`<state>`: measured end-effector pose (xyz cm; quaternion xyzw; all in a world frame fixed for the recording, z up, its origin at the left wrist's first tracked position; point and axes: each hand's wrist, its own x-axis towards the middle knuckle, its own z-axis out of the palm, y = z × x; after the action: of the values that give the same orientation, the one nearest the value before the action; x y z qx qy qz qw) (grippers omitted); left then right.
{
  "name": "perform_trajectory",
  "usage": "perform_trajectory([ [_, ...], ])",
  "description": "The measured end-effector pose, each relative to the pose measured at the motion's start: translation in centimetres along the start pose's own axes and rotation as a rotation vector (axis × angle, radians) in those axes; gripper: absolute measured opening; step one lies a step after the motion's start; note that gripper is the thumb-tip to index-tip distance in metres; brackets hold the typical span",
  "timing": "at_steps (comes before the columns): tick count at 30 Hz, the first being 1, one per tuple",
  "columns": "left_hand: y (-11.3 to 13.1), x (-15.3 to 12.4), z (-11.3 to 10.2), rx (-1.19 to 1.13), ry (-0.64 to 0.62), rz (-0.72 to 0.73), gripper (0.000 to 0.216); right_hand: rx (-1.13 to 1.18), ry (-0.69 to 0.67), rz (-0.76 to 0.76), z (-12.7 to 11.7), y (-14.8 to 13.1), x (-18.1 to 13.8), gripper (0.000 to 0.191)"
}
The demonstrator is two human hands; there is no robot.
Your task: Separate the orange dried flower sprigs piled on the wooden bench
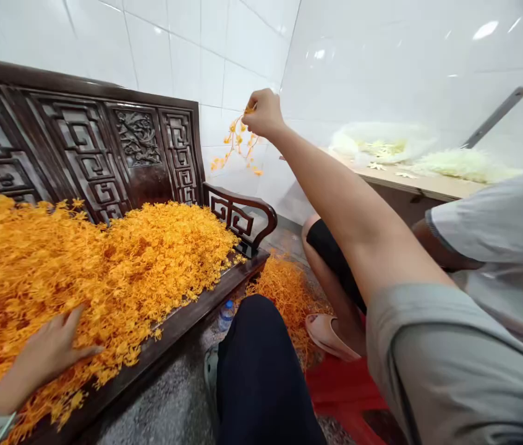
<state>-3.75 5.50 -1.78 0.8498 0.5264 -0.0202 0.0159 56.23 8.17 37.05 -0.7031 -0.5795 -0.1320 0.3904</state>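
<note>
My right hand [265,113] is raised high at the end of my outstretched arm, fingers closed on a strand of orange artificial flowers [238,145] that dangles below it. My left hand [51,352] lies flat with fingers spread on a big heap of orange flower sprigs [104,259] that covers the seat of a dark carved wooden bench [104,148].
A smaller pile of orange sprigs [284,290] lies on the floor past the bench's armrest [243,216]. Another person sits at the right, knee [331,247] and sandal [326,337] showing. A table [428,182] holds white flowers [460,164]. A plastic bottle [225,314] stands under the bench.
</note>
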Motion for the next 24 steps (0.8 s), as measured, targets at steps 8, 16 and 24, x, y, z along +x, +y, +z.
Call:
perform_trajectory([
  [8, 1.7, -1.7, -4.8, -0.114, -0.049, -0.103, 0.090, 0.300, -0.009, -0.083, -0.4, -4.9, -5.2, 0.029],
  [16, 8.7, -3.0, -10.8, -0.171, 0.713, 0.005, 0.054, 0.663, -0.289, -0.106, 4.3, -11.4, -13.8, 0.034],
  [24, 14.2, -1.0, -12.1, -0.646, 0.836, 0.130, 0.047, 0.934, -0.672, -0.159, 10.0, -17.0, -22.1, 0.027],
])
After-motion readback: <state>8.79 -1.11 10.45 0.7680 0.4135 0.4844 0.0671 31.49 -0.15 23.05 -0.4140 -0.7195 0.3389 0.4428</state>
